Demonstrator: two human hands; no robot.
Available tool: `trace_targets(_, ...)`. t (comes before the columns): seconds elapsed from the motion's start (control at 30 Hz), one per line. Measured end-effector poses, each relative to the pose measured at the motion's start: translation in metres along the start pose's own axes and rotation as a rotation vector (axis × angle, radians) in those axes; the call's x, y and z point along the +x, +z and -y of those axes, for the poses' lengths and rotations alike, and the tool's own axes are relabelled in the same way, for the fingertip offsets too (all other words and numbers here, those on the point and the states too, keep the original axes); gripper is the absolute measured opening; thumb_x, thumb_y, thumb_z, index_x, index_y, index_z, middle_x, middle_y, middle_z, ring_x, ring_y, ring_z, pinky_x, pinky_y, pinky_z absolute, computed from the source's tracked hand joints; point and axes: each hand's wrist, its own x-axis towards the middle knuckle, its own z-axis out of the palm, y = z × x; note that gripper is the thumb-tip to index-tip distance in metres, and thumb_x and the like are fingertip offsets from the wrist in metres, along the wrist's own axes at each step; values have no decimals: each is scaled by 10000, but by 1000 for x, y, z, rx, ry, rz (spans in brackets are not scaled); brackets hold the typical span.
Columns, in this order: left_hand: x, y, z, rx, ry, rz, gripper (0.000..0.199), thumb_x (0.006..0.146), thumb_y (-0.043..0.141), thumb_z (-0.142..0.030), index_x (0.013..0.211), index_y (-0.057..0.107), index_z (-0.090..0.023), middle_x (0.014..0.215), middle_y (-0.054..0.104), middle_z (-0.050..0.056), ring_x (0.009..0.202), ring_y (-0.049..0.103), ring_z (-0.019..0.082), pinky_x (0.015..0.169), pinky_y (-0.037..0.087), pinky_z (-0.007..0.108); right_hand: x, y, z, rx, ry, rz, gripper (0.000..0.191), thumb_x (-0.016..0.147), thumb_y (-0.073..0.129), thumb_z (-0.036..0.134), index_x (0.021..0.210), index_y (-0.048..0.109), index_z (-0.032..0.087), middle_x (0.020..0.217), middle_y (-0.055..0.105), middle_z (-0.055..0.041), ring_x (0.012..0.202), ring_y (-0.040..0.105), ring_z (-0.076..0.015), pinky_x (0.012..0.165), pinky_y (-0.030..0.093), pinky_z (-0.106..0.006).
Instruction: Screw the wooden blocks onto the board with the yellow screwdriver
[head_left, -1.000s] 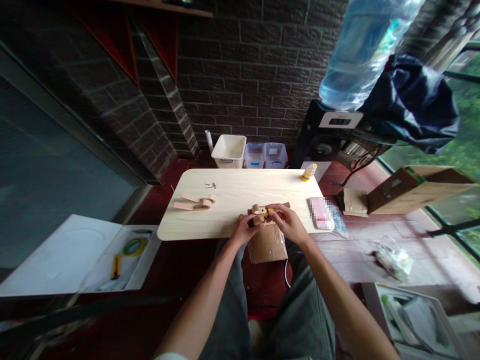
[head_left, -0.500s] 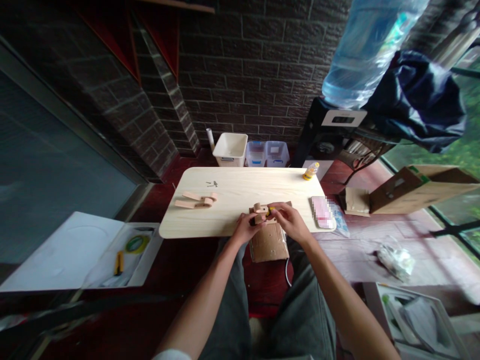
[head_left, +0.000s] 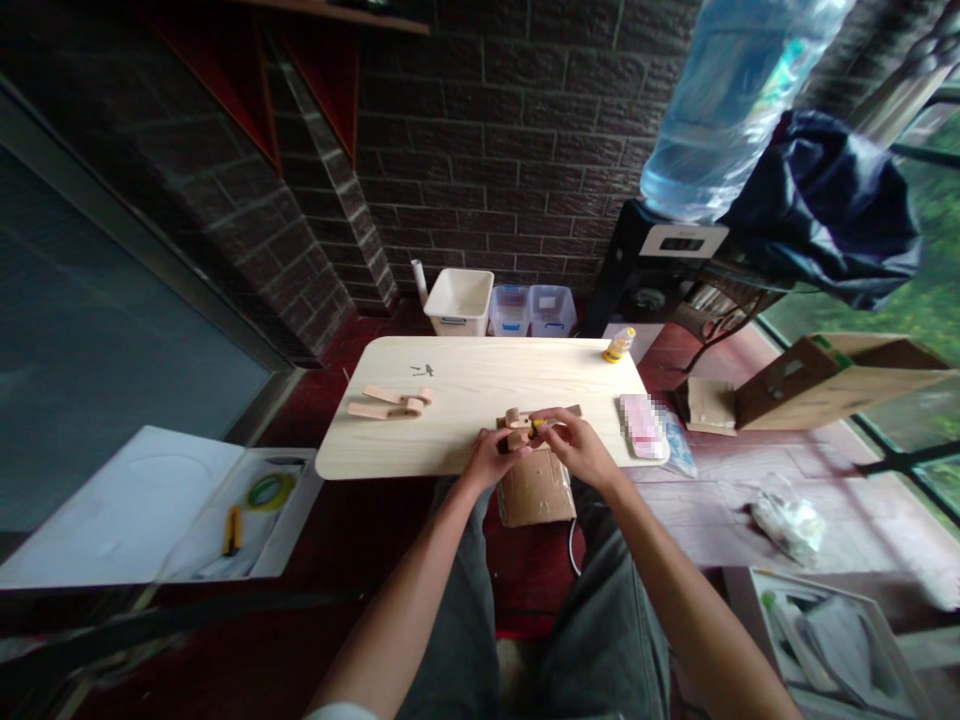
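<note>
Near the front edge of the pale wooden table (head_left: pixel 480 365), my left hand (head_left: pixel 490 460) is closed on a small wooden piece (head_left: pixel 517 424) with rounded parts. My right hand (head_left: pixel 576 446) pinches a small yellow and black object (head_left: pixel 537 428) against the right side of that piece; the object is too small to name. Below both hands, a cardboard piece (head_left: pixel 536 490) juts out past the table's edge. Two long wooden pieces with round ends (head_left: pixel 386 404) lie at the table's left. Behind them are several small dark screw-like items (head_left: pixel 423 371).
A clear bottle with yellow parts (head_left: pixel 619 345) stands at the table's back right, and a pink item (head_left: pixel 642 426) lies at its right edge. Beyond the table are a white bin (head_left: pixel 460 300) and clear bins (head_left: pixel 551 310). An open white box (head_left: pixel 289 520) sits at left.
The whole view has shifted slightly. My right fingers have changed their bend a little around the yellow and black object; my left hand still holds the wooden piece.
</note>
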Motion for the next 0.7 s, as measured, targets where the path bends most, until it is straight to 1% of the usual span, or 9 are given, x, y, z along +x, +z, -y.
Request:
trace_targets(0.1,0,0,0,11,-36,-24,332,790,748,-432,1054,787,-236,1007,779,50,987,660,247,908,476,334,0,3,-2,25,-7,-46,377,957,615,513,1157,644,195,911,775,-73,844,761,-212,722,597,-310)
trace_targets(0.17,-1,0,0,7,-44,-26,339,788,750,-424,1073,785,-244,1022,778,50,1002,656,251,917,477,340,-1,5,-3,39,-14,-55,376,952,620,517,1156,636,201,909,773,-71,849,762,-215,718,595,-310)
trace_targets(0.27,-1,0,1,-13,-21,-22,355,793,749,-409,1107,780,-248,1024,779,52,996,663,246,922,482,339,-2,5,-4,45,-17,-50,377,958,611,516,1169,625,204,916,770,-73,857,763,-218,727,595,-317)
trace_targets(0.37,0,1,2,-33,-11,-24,336,789,753,-411,1080,787,-247,1012,781,53,984,673,241,910,494,332,-3,2,-3,29,-23,-72,388,962,599,526,1186,624,211,906,763,-68,837,759,-213,748,601,-331)
trace_targets(0.5,0,1,1,-29,-21,-34,295,783,758,-412,1025,794,-248,993,782,47,987,672,246,907,501,332,-4,0,-3,-1,-38,-59,396,962,591,539,1173,657,211,1060,754,-97,889,758,-219,768,603,-334)
trace_targets(0.53,0,1,1,-26,-24,-31,293,782,760,-409,1024,793,-247,988,782,45,986,672,246,909,501,335,-4,0,-3,-11,-35,-52,395,966,584,537,1176,659,211,1071,753,-98,894,758,-219,763,602,-331)
trace_targets(0.7,0,0,0,-29,-44,-18,294,774,772,-397,1027,790,-249,999,777,54,1007,675,254,891,513,325,-5,3,-4,-10,-27,-69,375,968,589,525,1162,648,209,973,764,-84,865,758,-217,729,600,-322)
